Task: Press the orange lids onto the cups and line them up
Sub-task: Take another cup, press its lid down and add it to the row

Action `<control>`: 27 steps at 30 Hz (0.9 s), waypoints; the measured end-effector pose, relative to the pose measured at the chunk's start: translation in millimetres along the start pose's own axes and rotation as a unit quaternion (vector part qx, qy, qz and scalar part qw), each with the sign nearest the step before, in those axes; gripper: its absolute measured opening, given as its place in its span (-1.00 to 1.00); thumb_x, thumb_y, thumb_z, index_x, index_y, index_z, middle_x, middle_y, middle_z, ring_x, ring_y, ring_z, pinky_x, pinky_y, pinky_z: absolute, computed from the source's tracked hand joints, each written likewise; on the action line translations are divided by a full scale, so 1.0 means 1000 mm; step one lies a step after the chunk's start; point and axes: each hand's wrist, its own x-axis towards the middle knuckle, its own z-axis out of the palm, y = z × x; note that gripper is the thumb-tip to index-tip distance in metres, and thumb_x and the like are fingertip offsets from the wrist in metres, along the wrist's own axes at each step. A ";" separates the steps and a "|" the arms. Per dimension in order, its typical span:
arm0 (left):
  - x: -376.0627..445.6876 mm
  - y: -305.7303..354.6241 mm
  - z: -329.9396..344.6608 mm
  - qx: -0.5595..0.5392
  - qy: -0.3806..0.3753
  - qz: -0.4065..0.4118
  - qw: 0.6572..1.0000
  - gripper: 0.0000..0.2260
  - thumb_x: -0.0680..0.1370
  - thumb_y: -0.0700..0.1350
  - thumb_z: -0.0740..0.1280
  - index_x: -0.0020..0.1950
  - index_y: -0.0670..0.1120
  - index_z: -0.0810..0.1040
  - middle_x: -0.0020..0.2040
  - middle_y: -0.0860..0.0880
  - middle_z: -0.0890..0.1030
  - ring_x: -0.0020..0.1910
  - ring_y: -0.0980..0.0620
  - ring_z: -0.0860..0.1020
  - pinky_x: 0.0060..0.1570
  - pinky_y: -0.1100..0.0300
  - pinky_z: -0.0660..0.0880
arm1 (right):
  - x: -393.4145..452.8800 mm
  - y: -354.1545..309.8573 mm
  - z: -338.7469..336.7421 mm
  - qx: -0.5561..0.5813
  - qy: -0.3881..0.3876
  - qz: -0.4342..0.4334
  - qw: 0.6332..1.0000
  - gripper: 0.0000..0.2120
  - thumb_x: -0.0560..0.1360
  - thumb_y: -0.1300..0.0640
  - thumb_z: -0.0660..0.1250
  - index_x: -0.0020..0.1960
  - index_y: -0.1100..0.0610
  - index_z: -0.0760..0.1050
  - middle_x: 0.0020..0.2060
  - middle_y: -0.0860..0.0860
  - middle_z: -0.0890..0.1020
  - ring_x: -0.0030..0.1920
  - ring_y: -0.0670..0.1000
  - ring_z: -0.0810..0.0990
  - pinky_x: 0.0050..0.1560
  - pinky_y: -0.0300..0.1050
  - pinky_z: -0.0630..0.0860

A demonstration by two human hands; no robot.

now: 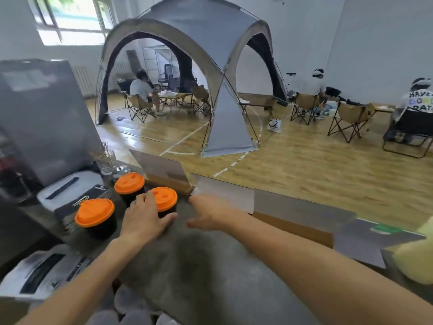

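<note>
Three dark cups with orange lids stand on the grey counter (199,259). One cup (95,218) is at the left, one (129,186) sits further back, and a third (165,201) is to their right. My left hand (146,221) wraps around the near side of the third cup, fingers over the lid's left edge and thumb against the cup wall. To the right of that cup, my right hand (207,214) hovers blurred with its fingers extended, holding nothing.
Open cardboard boxes (293,214) line the counter's far edge. A white machine (70,188) and another (44,273) sit at the left, with stacked lids (136,310) near me. Beyond are a grey tent (210,66), folding chairs and seated people.
</note>
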 end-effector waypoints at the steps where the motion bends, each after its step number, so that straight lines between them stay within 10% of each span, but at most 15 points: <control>1: 0.009 -0.003 0.004 0.004 -0.002 -0.012 1.000 -0.16 0.45 0.35 0.36 0.49 -0.20 0.25 0.37 -0.25 0.42 0.31 -0.25 0.43 0.26 -0.10 0.40 | 0.009 0.002 0.005 -0.018 -0.005 0.004 1.000 -0.52 0.53 -0.10 0.40 0.32 0.15 0.43 0.23 0.13 0.55 0.22 0.17 0.53 0.07 -0.02 0.46; 6: 0.041 -0.005 0.020 0.090 0.029 -0.014 0.995 -0.06 0.46 0.51 0.06 0.48 -0.26 0.25 0.33 -0.25 0.49 0.25 -0.24 0.50 0.18 -0.08 0.43 | 0.026 0.018 0.024 -0.087 0.002 0.011 0.996 -0.63 0.56 -0.05 0.37 0.26 0.14 0.46 0.17 0.15 0.56 0.17 0.18 0.55 -0.03 -0.01 0.41; 13: 0.033 -0.007 0.019 -0.016 -0.020 0.130 0.991 -0.09 0.32 0.42 0.43 0.49 -0.07 0.26 0.36 -0.09 0.46 0.31 -0.08 0.47 0.25 0.01 0.44 | 0.009 0.034 0.015 -0.068 0.013 -0.003 0.998 -0.12 0.38 -0.25 0.51 0.51 0.07 0.20 0.28 0.13 0.52 0.28 0.19 0.48 0.16 0.08 0.43; 27: -0.105 0.166 0.046 -0.124 -0.241 0.458 0.846 -0.07 0.27 0.48 0.44 0.50 0.24 0.11 0.41 0.34 0.28 0.36 0.30 0.31 0.40 0.16 0.33 | -0.246 0.139 0.014 -0.008 -0.013 0.084 0.996 -0.02 0.34 -0.44 0.41 0.58 -0.14 0.03 0.43 -0.06 0.41 0.39 0.04 0.38 0.34 0.04 0.32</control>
